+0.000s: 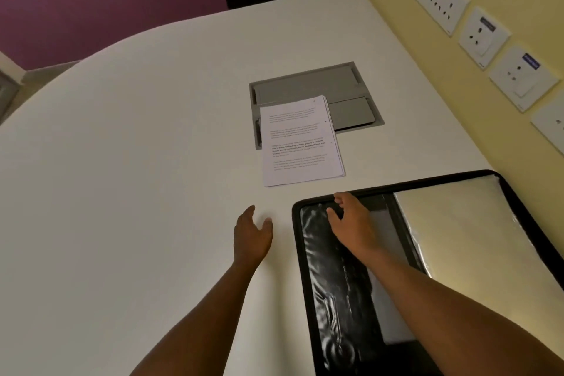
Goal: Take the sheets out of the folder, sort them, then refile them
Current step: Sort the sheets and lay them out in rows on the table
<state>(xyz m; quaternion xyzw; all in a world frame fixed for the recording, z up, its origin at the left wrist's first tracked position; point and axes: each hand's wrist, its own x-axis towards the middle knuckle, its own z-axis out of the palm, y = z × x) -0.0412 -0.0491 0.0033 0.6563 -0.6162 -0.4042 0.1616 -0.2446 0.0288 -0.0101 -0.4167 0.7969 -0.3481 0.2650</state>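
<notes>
We are holding the left hand (pixel 251 230) over the table (pixel 137 162), fingers relaxed and spread, gripping nothing. Just right of it, the right hand (pixel 351 220) is reaching over the open black folder (pixel 308 253), fingers loose and apart, clamped on nothing; whether it is touching the glossy pocket we cannot tell. Beyond both hands, the sheets (pixel 300 140) are lying stacked outside the folder, partly overlapping a grey panel (pixel 341 85). Sockets (pixel 483 35) are lining the far wall.

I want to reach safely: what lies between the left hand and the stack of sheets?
Only bare white table between left hand and sheets, in the head view.
</notes>
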